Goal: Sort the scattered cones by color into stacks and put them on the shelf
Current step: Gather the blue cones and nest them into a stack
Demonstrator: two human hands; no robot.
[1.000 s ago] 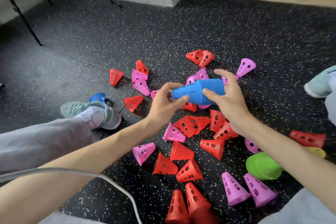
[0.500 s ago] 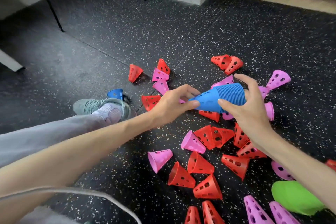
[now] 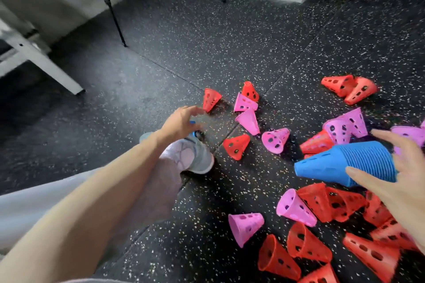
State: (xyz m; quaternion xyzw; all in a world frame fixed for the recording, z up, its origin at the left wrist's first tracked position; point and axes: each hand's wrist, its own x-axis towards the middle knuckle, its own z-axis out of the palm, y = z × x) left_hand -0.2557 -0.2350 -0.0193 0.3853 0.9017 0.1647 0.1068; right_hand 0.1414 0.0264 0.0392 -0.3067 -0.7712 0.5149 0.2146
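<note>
Left of the grey shoe (image 3: pixel 197 156), the left hand (image 3: pixel 181 122) was curled onto a small blue plastic cone (image 3: pixel 194 130), evidently for stacking. Right of the shoe, the ribbed blue cone stack (image 3: pixel 345 163) was clasped by the right hand (image 3: pixel 404 181), fingers (image 3: pixel 368 176) spread round it.

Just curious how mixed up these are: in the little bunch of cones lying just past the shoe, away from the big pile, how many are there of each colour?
Red cones: 3
Pink cones: 3
Blue cone: 1, mostly hidden under the left hand
Total: 7
</note>
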